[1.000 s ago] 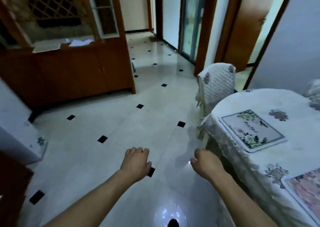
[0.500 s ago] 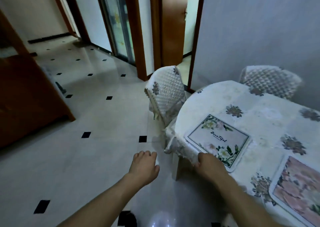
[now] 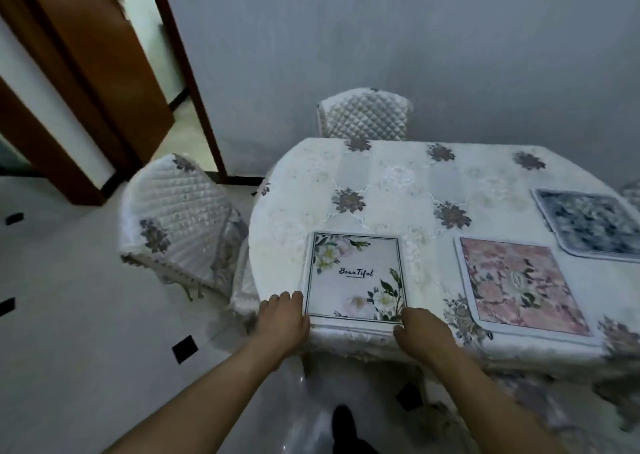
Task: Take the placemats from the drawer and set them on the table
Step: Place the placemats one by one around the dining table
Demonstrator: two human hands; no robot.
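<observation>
A white floral placemat point(image 3: 355, 277) printed "Beautiful" lies flat at the near left edge of the table point(image 3: 391, 183), which wears a cream embroidered cloth. My left hand point(image 3: 284, 318) rests against the mat's near left corner, with its fingers on the cloth beside the mat's edge. My right hand point(image 3: 422, 332) pinches the near right corner between thumb and fingers. A pink floral placemat point(image 3: 519, 284) lies to the right. A blue-grey placemat point(image 3: 588, 221) lies farther right, cut by the frame edge.
Two quilted white chairs stand at the table, one on the left point(image 3: 180, 221) and one at the far side point(image 3: 363, 114). A brown door point(image 3: 90, 72) stands open at the back left. The pale tiled floor point(image 3: 86, 349) with black insets lies to my left.
My view swung right from the floor and cabinet to face the table. Both hands, empty before, moved up to the near corners of the white placemat, which now lies squarer to me.
</observation>
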